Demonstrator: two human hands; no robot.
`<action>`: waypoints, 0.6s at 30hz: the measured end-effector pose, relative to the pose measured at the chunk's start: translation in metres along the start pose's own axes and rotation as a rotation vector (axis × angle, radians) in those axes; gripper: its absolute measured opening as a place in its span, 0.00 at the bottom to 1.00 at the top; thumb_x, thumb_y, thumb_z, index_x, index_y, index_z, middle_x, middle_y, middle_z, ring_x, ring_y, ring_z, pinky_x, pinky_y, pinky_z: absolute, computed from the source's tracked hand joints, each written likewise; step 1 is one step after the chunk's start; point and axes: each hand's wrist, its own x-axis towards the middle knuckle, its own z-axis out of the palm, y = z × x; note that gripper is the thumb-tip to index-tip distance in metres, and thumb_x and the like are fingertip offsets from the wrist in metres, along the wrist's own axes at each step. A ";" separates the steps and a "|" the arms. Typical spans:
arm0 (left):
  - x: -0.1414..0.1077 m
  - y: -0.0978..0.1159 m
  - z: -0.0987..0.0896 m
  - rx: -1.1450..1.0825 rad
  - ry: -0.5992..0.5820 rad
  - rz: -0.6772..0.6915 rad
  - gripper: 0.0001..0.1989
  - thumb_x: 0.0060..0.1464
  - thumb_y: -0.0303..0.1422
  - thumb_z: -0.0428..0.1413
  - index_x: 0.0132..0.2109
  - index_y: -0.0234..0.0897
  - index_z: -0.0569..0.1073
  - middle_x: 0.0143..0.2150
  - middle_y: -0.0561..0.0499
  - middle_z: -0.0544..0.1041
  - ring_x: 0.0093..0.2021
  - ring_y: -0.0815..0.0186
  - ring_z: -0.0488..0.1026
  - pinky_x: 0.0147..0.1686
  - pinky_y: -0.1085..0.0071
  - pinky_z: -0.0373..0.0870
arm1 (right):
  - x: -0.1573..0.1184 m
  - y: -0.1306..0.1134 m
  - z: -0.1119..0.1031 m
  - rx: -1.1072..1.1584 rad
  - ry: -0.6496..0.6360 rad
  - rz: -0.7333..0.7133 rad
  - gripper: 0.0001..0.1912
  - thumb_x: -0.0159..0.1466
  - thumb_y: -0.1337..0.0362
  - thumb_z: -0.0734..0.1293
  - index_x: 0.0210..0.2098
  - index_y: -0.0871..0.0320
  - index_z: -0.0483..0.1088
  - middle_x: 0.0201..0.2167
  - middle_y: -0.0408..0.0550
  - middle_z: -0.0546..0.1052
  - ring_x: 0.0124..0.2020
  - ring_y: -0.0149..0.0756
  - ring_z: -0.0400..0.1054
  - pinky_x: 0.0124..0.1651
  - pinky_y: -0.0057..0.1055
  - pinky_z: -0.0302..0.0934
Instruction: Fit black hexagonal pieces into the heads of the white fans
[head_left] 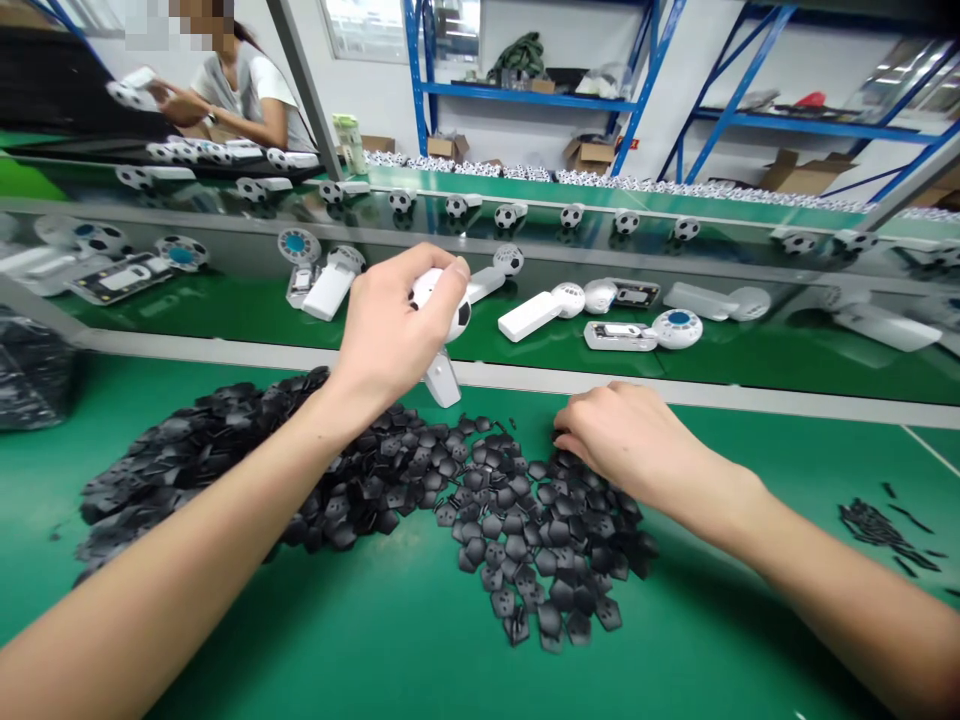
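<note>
My left hand (397,315) is closed around the ball-shaped head of a white device with a soccer-ball pattern (442,380). Its white handle points down toward the table edge, and my fingers cover much of the head. At the upper edge of a pile of small black pentagon pieces (555,540), my right hand (619,430) has its fingers curled and pressed together. Something black shows at those fingertips, apparently one of the pieces. A larger heap of black pieces (225,450) spreads under and beside my left forearm.
Beyond the table's pale edge, a green conveyor carries white devices, some with an opened casing (619,335). Small black strips (885,530) lie at right. A black plastic bag (34,370) sits at left. Across the line, a person (244,95) handles a similar device.
</note>
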 end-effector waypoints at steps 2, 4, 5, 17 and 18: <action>0.001 -0.002 0.000 0.011 -0.001 0.013 0.16 0.64 0.42 0.54 0.39 0.38 0.82 0.39 0.48 0.85 0.38 0.59 0.75 0.36 0.66 0.65 | -0.003 -0.009 -0.005 -0.046 -0.026 -0.003 0.12 0.67 0.79 0.69 0.32 0.60 0.81 0.33 0.57 0.84 0.36 0.48 0.80 0.32 0.37 0.46; 0.001 -0.004 0.000 0.007 -0.001 0.006 0.16 0.64 0.42 0.54 0.39 0.38 0.82 0.40 0.47 0.85 0.39 0.58 0.76 0.36 0.65 0.66 | -0.004 -0.019 -0.009 -0.077 -0.054 -0.030 0.15 0.62 0.84 0.68 0.33 0.61 0.81 0.33 0.57 0.84 0.37 0.48 0.80 0.33 0.37 0.49; 0.002 -0.004 -0.001 0.002 -0.003 -0.003 0.16 0.63 0.42 0.54 0.38 0.38 0.82 0.40 0.47 0.85 0.39 0.59 0.76 0.36 0.65 0.66 | -0.005 -0.023 -0.009 -0.085 -0.061 -0.047 0.16 0.61 0.86 0.67 0.33 0.61 0.81 0.34 0.58 0.84 0.37 0.47 0.81 0.34 0.37 0.51; 0.001 -0.002 -0.002 -0.041 -0.011 -0.074 0.16 0.59 0.45 0.56 0.38 0.39 0.82 0.38 0.47 0.83 0.35 0.60 0.73 0.30 0.67 0.64 | 0.004 -0.032 0.011 -0.082 0.095 -0.097 0.14 0.60 0.85 0.68 0.31 0.62 0.79 0.30 0.60 0.83 0.31 0.45 0.79 0.34 0.37 0.54; 0.002 -0.003 -0.003 -0.057 -0.015 -0.088 0.16 0.59 0.45 0.56 0.38 0.38 0.82 0.37 0.47 0.83 0.34 0.60 0.72 0.29 0.67 0.64 | 0.005 -0.028 0.011 -0.067 0.107 -0.097 0.13 0.60 0.84 0.69 0.31 0.61 0.78 0.29 0.59 0.82 0.31 0.44 0.78 0.34 0.36 0.54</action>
